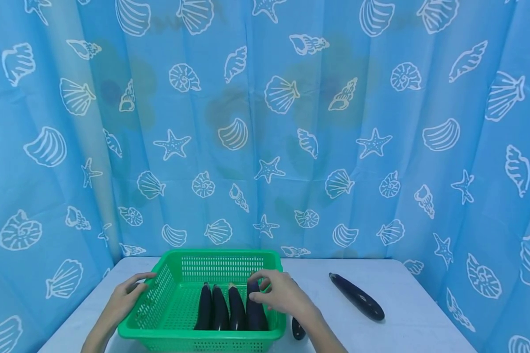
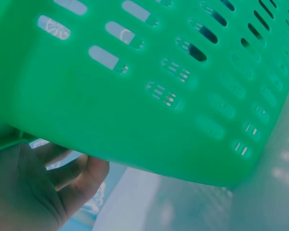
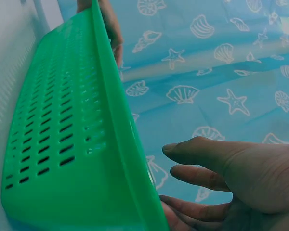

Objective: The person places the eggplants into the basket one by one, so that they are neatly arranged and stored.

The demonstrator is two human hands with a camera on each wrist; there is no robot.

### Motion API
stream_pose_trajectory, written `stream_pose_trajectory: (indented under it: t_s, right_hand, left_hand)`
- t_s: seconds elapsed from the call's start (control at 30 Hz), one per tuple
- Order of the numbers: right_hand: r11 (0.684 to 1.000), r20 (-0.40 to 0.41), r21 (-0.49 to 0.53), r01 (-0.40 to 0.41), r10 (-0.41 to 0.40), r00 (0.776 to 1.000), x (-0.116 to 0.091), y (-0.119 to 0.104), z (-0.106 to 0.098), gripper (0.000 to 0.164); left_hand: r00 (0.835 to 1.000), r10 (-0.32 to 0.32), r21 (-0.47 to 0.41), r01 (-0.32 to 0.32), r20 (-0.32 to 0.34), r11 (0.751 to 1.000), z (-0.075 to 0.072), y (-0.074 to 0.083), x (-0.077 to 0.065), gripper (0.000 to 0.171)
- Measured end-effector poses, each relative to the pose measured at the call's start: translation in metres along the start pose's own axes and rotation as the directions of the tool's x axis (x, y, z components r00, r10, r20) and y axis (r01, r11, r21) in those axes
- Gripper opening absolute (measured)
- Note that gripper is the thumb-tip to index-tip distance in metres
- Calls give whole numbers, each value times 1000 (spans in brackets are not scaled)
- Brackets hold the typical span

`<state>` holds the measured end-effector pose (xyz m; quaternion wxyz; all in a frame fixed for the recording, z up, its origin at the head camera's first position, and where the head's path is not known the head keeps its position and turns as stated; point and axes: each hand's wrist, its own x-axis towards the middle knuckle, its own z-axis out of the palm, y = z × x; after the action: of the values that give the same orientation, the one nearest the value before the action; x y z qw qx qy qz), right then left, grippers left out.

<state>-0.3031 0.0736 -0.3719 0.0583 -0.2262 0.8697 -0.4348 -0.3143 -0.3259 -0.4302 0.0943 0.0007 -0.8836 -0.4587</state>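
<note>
A green plastic basket (image 1: 203,335) with slotted walls stands on the table. Several dark purple eggplants lie side by side inside it, toward its right half. My left hand (image 1: 122,299) holds the basket's left rim; the left wrist view shows that hand (image 2: 62,187) with bent fingers at the rim. Over the right part of the basket is my right hand (image 1: 279,290), at the upper end of the rightmost eggplant (image 1: 256,314). In the right wrist view, the thumb and fingers of that hand (image 3: 231,178) are spread apart beside the rim, with nothing seen between them.
One eggplant (image 1: 357,296) lies on the white table (image 1: 406,304) to the right. Another eggplant (image 1: 298,329) lies just right of the basket, partly hidden by my right forearm. A blue curtain (image 1: 265,137) with white seashells and starfish hangs behind the table and along both sides.
</note>
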Motion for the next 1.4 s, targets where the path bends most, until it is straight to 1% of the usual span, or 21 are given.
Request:
stream_pose_trajectory:
  t_s: [0.13,0.23,0.4,0.6,0.7,0.9,1.07,1.3,1.4]
  right_hand:
    - [1000,-19,6,0,0,1000,-3,4,-6,31]
    - [1000,-33,-11,0,-1,999,-5,8,-11,33]
    - [1000,-50,-23,16,-17,999,-7,17,-20,38]
    - [999,-82,-43,16,-20,996,-7,28,-24,41]
    - [999,-93,-35,10,-13,996,-8,33,-26,40]
    - [1000,-116,3,24,-23,993,-12,41,-31,39]
    - [999,-109,32,24,-21,994,-14,48,-35,42]
    - [999,-79,41,31,-28,996,-15,61,-36,38]
    - [999,-72,31,19,-16,997,-13,65,-35,37]
  left_hand:
    - [1000,8,-2,-8,5,1000,0,1,0,50]
    - [1000,14,-2,-14,10,1000,0,1,0,51]
    - [1000,3,4,-3,7,1000,0,1,-1,49]
    - [1000,2,10,-2,0,1000,0,3,-1,47]
    - [1000,5,10,-5,0,1000,0,3,-1,48]
    - [1000,-1,0,1,-3,1000,0,2,-1,47]
    - [1000,-4,7,4,-5,1000,0,3,0,47]
    - [1000,12,15,-11,-3,1000,0,3,-1,48]
    - [1000,13,12,-13,0,1000,0,3,-1,48]
